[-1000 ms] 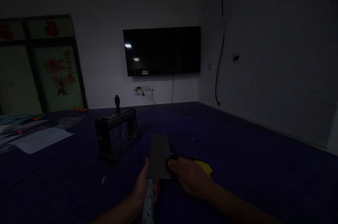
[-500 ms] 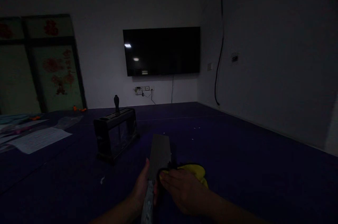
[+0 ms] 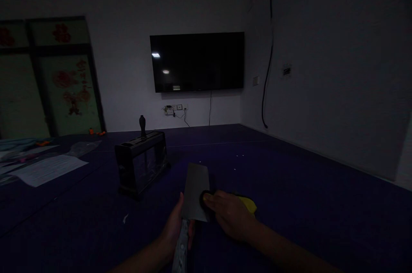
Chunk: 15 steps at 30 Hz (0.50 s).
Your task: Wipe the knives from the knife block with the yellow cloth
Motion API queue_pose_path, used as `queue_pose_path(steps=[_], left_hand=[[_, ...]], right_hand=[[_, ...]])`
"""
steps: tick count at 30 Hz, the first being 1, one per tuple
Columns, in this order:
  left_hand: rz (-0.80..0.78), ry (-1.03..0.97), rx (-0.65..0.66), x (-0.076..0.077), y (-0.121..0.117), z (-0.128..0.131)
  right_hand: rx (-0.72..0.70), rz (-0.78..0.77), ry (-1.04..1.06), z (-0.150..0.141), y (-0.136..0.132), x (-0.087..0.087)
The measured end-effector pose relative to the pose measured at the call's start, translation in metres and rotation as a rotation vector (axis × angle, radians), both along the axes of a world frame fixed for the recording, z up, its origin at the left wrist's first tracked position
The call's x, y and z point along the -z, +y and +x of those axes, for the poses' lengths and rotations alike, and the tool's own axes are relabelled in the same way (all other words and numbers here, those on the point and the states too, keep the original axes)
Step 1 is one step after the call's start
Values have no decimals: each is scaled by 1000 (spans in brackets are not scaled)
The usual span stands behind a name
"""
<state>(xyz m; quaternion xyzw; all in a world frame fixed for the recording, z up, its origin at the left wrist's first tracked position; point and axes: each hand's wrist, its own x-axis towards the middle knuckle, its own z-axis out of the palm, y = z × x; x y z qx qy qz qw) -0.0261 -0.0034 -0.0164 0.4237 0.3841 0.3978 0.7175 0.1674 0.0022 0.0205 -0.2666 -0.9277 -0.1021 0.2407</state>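
Note:
A cleaver [image 3: 195,183] with a broad grey blade and a pale patterned handle is held out in front of me, blade pointing away. My left hand [image 3: 175,225] is closed around it where blade and handle meet, thumb along the left edge. My right hand [image 3: 228,213] grips a yellow cloth [image 3: 247,205] with a dark edge and presses it against the right side of the blade. Part of the cloth is hidden under my fingers. Ahead and to the left stands a black knife block [image 3: 141,161] with clear sides, one dark handle sticking up from its top.
Papers [image 3: 51,169] and clear plastic wrapping lie on the purple floor [image 3: 289,204] at the left, with small orange items [image 3: 96,132] by the door. White scraps dot the floor. A television [image 3: 198,62] hangs on the far wall above sockets; a black cable [image 3: 268,80] hangs at the right.
My right hand and the cloth have moved up along the blade, away from the handle. The left hand and cleaver have hardly shifted.

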Motion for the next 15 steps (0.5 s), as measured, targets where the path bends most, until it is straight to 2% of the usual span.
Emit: queue_pose_path(steps=[6,11,15], left_hand=[[-48,-22,-9,-2,0,1],[-69,-37,0,0,1,3],[-125,-66,3,-1,0,5]], right_hand=[[55,23,-42,1,3,2],[-20,75,-82,-8,-5,10],[-94,115,-102,-17,-17,9]])
